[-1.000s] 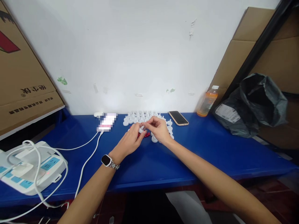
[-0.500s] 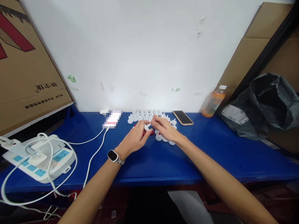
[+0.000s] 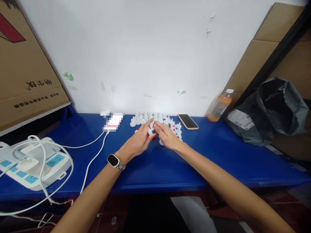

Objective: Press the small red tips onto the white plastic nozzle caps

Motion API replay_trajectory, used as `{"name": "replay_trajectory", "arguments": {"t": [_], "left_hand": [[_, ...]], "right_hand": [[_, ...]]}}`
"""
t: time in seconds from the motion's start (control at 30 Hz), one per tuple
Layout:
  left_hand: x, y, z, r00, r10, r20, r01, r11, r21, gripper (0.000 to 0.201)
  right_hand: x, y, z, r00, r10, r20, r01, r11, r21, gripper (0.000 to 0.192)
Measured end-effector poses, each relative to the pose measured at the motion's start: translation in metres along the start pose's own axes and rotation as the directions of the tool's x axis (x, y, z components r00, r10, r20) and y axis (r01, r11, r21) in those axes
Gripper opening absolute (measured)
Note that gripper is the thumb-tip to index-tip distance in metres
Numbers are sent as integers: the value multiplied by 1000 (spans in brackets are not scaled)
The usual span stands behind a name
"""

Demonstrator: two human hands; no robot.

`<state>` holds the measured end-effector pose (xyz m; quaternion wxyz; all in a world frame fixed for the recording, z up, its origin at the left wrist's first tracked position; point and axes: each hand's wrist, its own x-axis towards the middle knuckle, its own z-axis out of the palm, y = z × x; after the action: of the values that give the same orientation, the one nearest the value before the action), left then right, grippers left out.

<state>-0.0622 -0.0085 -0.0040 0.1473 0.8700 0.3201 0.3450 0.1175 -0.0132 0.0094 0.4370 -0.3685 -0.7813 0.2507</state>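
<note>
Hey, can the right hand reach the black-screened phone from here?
Probably yes: the phone lies uncovered, ahead and to the right of the right hand, with only small white caps partly between them. That hand looks busy, though.

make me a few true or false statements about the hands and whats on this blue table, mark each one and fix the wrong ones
1. A watch is worn on the left wrist. True.
2. The left hand holds a small white plastic cap. True.
3. The right hand is stretched out far from the left hand. False: the fingertips of the two hands are close together.
4. The dark-screened phone lies to the left of the white spouted caps. False: the phone lies to their right.
5. A white label is on the dark plastic bag. True.
6. The bottle of orange drink has no lid on. False: a white lid is on it.
</note>
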Motion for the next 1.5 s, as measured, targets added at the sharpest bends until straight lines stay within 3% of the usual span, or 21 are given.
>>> {"name": "replay_trajectory", "arguments": {"t": [0.23,0.3,0.37,0.43,0.53,0.6,0.7,0.93,1.03,1.17,1.33,1.4,1.5], "left_hand": [[2,3,1,999,-49,25,52,985,-166,62],[3,2,1,996,-82,17,84,981,-176,64],[5,-3,-1,993,-121,2,120,984,-133,70],[5,-11,-6,988,-153,-32,151,986,-73,73],[4,-26,-16,976,-182,-120,181,983,-22,54],[3,-34,-21,967,-197,-162,200,980,2,44],[2,-37,-22,963,-204,-175,214,976,40,38],[3,-36,-18,971,-192,-141,203,977,68,35],[3,-37,-18,971,-191,-143,203,977,70,36],[3,-38,-18,970,-187,-152,201,976,83,35],[2,-39,-18,972,-182,-147,198,976,96,31],[1,-38,-17,974,-172,-147,189,976,109,30],[1,-32,-17,976,-145,-162,167,977,131,30]], "right_hand": [[-2,2,9,998,65,5,-64,959,276,43],[2,1,7,996,85,-15,-78,962,261,43],[7,3,0,994,91,-55,-85,991,102,43],[11,7,-12,993,88,-76,-99,982,-160,41],[16,16,-27,997,74,-4,-63,824,-564,35],[18,20,-31,995,73,65,-5,695,-719,30],[22,24,-29,983,104,153,63,588,-807,25],[37,28,-23,956,176,235,128,470,-873,27],[46,30,-25,950,201,239,118,479,-870,29],[60,37,-22,971,207,123,-7,533,-846,32],[74,46,-15,950,295,105,-113,637,-763,16],[74,44,-17,965,254,72,-129,692,-710,15],[63,31,-21,988,138,-70,-153,815,-559,15]]}}
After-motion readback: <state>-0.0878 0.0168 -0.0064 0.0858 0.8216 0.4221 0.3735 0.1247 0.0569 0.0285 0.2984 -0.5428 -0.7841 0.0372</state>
